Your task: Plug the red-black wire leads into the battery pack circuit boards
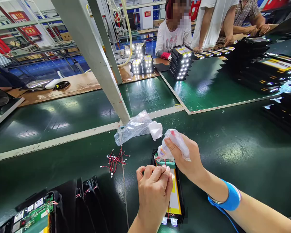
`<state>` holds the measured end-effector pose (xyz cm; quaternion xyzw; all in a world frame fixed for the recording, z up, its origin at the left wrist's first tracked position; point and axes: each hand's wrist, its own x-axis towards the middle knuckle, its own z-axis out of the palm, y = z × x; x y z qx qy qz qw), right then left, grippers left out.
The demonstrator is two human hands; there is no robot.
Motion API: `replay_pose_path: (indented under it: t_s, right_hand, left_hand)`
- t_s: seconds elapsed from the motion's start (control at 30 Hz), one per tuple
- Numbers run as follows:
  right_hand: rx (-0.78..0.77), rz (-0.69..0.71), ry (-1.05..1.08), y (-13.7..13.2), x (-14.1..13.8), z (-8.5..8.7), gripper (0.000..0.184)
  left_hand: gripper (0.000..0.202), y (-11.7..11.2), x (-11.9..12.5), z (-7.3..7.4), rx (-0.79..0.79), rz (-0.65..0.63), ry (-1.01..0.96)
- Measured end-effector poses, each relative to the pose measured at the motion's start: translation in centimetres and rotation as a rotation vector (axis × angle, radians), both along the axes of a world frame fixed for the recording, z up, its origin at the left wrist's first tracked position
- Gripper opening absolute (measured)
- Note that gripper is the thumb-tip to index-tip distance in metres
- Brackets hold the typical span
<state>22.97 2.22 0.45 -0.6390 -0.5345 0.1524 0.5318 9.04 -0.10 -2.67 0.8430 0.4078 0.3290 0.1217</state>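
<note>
The right hand (pixel 184 153) is gripping a crumpled clear plastic bag (pixel 177 144) tightly in a narrow grasp, just above a black rectangular plastic housing (pixel 178 197) lying on the dark green tabletop (pixel 232 153). The left hand (pixel 154 191) is pinching its fingertips together beside the housing, though whatever they are holding is hidden. A blue wrist strap (pixel 231 197) is circling the right wrist, and a tangle of thin red-and-black wires (pixel 113 160) is lying nearby.

From head height, facing forward and down, close above the left hand (pixel 154 194) and right hand (pixel 181 152) over the green worktop (pixel 232 152).
</note>
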Motion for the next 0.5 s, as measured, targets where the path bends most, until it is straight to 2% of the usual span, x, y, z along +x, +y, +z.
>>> replay_pose_path:
  t_s: [0.23,0.5]
  right_hand:
    - [-0.004,-0.035,0.197,0.5,0.1,0.1,0.031]
    - [-0.039,0.081,0.3,1.5,0.2,0.8,0.032]
  left_hand:
    - [0.011,0.0,-0.1,-0.1,-0.008,-0.008,-0.007]
    - [0.013,0.0,-0.2,0.0,0.003,-0.006,-0.009]
